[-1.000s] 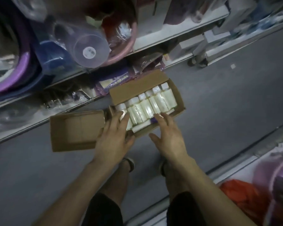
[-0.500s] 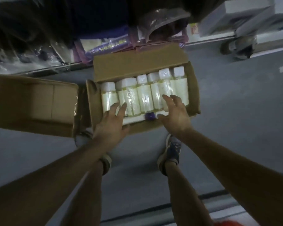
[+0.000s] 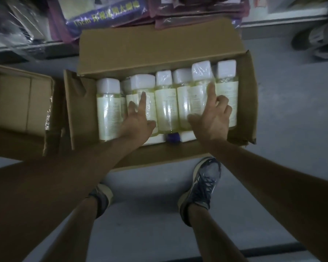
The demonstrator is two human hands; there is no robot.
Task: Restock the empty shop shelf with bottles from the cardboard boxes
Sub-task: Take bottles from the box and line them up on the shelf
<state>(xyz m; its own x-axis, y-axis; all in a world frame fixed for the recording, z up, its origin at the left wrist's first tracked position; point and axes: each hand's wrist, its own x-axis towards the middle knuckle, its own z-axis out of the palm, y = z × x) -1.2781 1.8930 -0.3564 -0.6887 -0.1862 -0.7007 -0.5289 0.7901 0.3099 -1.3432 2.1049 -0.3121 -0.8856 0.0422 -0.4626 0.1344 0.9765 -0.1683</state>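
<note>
**Both hands now further in, over the bottles**

Since half a second ago both hands have slid from the near ends of the bottles up onto their bodies, and the view has dropped closer to the box.

At far left the empty box (image 3: 17, 103) lies open on the floor (image 3: 292, 129), touching the full box (image 3: 159, 48), whose raised left flap stands between the two. Behind them are film-wrapped packets (image 3: 106, 12). One carries a purple band with yellow characters, too blurred to read.

The left hand (image 3: 138, 121) is open. Its forefinger lies straight along the second bottle and its thumb is spread toward the third.

The bottles (image 3: 165, 103) lie side by side in the full box, white caps toward the packets, each wrapped in clear film. They hold yellowish liquid, and the small print on their pale labels is too fine to read. At their near ends a purple cap (image 3: 172, 138) shows from a lower layer.

The right hand (image 3: 212, 118) is also open, with its forefinger straight on the fifth bottle. Its other fingers are bent over the last one and close round nothing.

The far flap stands up against the packets, leaving no room behind. The right flap folds outward, and beyond it the grey floor is open up to the shelf (image 3: 284, 20). The near wall sits just beside the person's shoes (image 3: 203, 186).
</note>
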